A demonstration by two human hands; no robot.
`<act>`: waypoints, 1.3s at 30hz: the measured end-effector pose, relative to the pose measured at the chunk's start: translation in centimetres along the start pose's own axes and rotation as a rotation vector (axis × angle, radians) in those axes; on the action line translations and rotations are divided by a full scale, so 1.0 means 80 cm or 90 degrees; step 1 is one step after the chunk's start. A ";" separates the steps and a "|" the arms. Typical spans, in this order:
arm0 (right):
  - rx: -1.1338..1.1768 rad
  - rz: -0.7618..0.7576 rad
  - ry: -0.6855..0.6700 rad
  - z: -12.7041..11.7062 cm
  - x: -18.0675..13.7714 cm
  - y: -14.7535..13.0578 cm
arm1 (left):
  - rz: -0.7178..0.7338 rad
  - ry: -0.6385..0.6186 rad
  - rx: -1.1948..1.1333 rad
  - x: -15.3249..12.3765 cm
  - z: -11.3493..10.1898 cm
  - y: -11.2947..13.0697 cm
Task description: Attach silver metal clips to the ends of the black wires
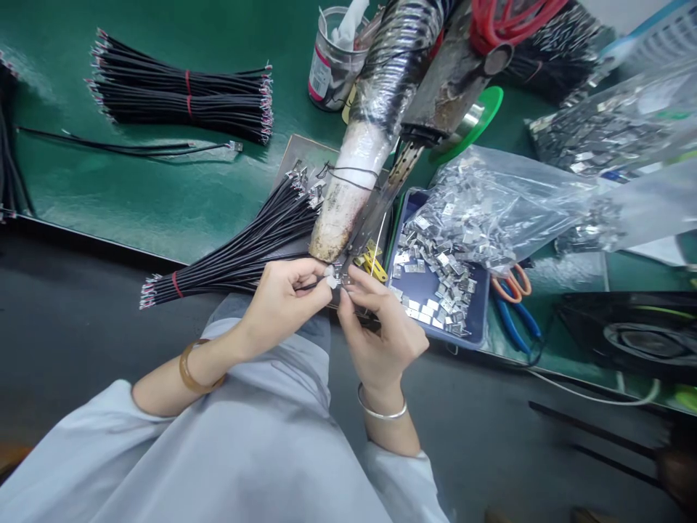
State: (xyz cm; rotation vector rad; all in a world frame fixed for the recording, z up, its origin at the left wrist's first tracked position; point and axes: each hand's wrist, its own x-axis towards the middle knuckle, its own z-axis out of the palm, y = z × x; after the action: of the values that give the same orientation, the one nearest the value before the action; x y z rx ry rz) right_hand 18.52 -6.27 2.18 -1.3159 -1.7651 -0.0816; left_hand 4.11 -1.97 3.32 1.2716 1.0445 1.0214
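My left hand [283, 298] is closed in a pinch on a thin black wire whose end meets the tip of a soldering fixture. My right hand [375, 323] is closed too, pinching a small metal terminal [342, 280] against that wire end. Both hands meet just below a taped, foil-wrapped duct [370, 131] and a metal soldering arm [381, 203]. A bundle of black wires [239, 250], tied with a red band, lies under my left hand. To the right of my right hand sits a blue tray [479, 312] with several metal terminals.
A second black wire bundle [185, 94] lies at the back left on the green mat [136, 196]. A jar [332, 65] stands behind the duct. Clear bags of terminals [544, 196] lie right, with orange and blue pliers [515, 305] beside the tray.
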 end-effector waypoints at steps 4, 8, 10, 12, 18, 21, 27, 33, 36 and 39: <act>-0.002 0.000 0.010 0.001 0.001 0.001 | 0.034 0.005 0.028 -0.002 0.000 0.000; -0.014 -0.018 0.024 0.001 0.003 -0.001 | 0.098 0.014 0.073 -0.004 -0.002 0.002; -0.021 -0.032 0.021 0.000 0.002 -0.003 | 0.092 0.007 0.069 -0.004 -0.003 0.002; -0.030 -0.058 0.012 -0.002 0.000 -0.003 | 0.060 -0.010 0.053 -0.004 -0.003 0.000; 0.020 0.005 0.009 -0.006 -0.007 0.001 | 0.111 -0.043 0.118 -0.009 -0.004 -0.006; 0.124 0.157 -0.052 -0.008 -0.005 0.003 | 0.269 -0.051 0.196 -0.013 -0.008 -0.008; 0.107 0.041 -0.065 -0.007 0.001 0.006 | 0.243 -0.070 0.151 -0.014 -0.019 -0.006; 0.068 0.010 0.149 -0.012 -0.007 0.008 | 0.075 -0.031 0.032 -0.010 -0.011 -0.002; 0.150 0.091 0.220 -0.014 -0.011 0.005 | 0.001 -0.007 -0.028 -0.008 -0.007 -0.002; 0.111 0.076 0.159 -0.013 -0.015 0.006 | -0.018 -0.002 -0.038 -0.006 -0.005 -0.003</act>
State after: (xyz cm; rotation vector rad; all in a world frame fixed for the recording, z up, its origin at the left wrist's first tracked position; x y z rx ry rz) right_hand 19.51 -7.48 1.77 -1.2248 -1.4481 -0.0237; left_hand 3.59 -2.36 3.07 1.2064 1.0208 1.0214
